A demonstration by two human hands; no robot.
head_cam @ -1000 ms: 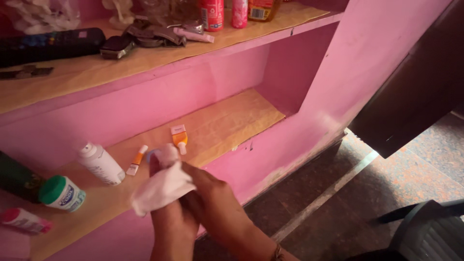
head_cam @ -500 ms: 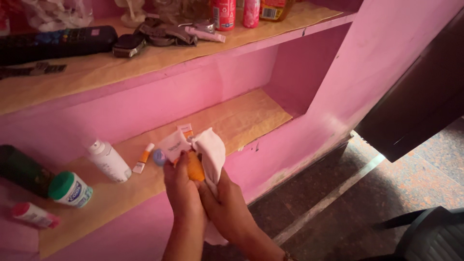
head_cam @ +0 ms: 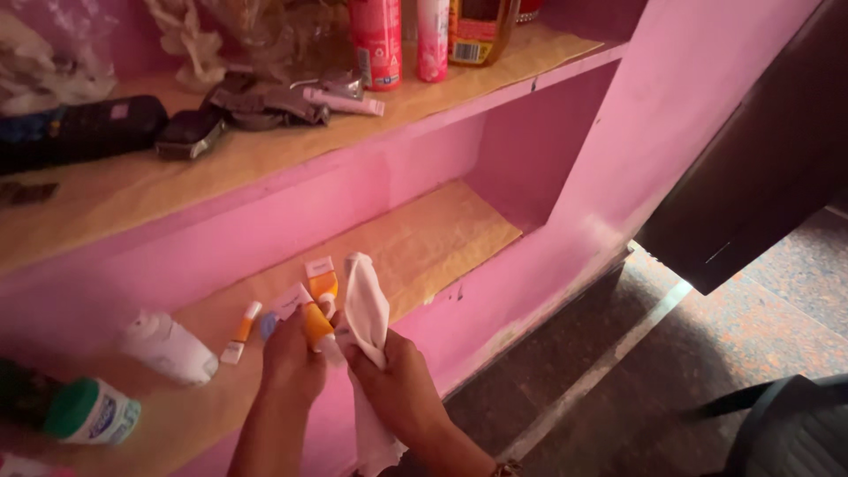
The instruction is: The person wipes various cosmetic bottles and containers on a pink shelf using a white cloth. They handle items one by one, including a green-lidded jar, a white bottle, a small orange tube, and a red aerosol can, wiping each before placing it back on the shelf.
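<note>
Left hand [head_cam: 291, 358] closed around a small orange-and-white plastic tube [head_cam: 311, 320], lifted just above the paper-lined lower pink shelf [head_cam: 442, 234], apparently for wiping. Right hand [head_cam: 397, 389] clenched on a white cloth [head_cam: 364, 314], touching the tube's capped end; a second orange tube [head_cam: 321, 276] lies on the shelf behind.

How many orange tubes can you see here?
3: one orange tube in the left hand, another lying on the lower shelf behind it, and a thin small one further left. More may be hidden.

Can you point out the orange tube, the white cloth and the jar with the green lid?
orange tube [head_cam: 314, 323], head view, on its orange body above the left hand.
white cloth [head_cam: 364, 311], head view, on the upper fold.
green-lidded jar [head_cam: 72, 410], head view, on the green lid.
</note>
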